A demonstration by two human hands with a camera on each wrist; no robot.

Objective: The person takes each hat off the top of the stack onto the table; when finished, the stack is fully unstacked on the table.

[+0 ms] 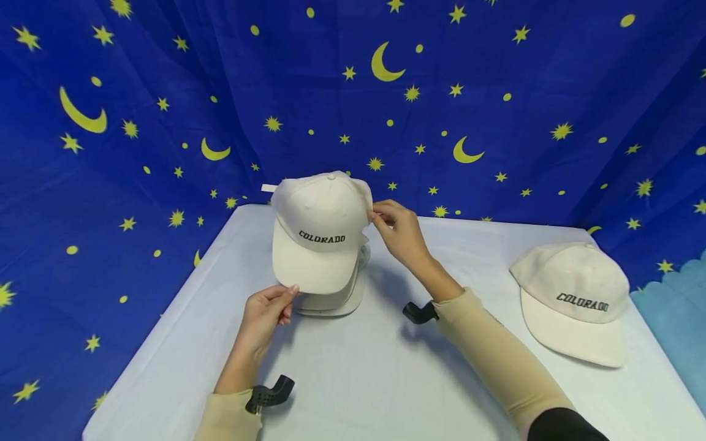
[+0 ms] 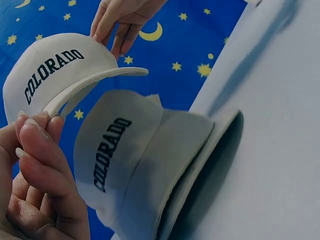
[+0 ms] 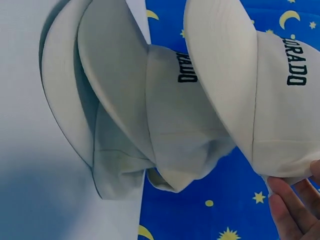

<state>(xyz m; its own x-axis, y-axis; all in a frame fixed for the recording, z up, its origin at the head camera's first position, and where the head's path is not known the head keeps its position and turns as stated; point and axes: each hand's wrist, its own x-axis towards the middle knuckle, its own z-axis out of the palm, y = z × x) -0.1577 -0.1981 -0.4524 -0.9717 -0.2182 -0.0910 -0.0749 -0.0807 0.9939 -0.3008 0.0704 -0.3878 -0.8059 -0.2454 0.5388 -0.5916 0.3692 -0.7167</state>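
Both hands hold a cream baseball cap (image 1: 322, 211) lettered COLORADO, its brim toward me. At the brim's front edge my left hand (image 1: 267, 312) pinches it between thumb and fingers. My right hand (image 1: 399, 233) pinches the rim of the crown on the right side. Below the held cap stands a stack of similar caps (image 1: 336, 303), mostly covered by it in the head view. In the left wrist view, a gap shows between the held cap (image 2: 62, 57) and the stacked caps (image 2: 120, 145). From the right wrist, the stacked brims (image 3: 107, 65) appear nested one over another.
Another cream COLORADO cap (image 1: 573, 294) sits at the right of the white table (image 1: 375, 380). Behind the table hangs a dark blue cloth (image 1: 331, 79) with yellow moons and stars. Light blue fabric (image 1: 678, 331) borders the table's right edge.
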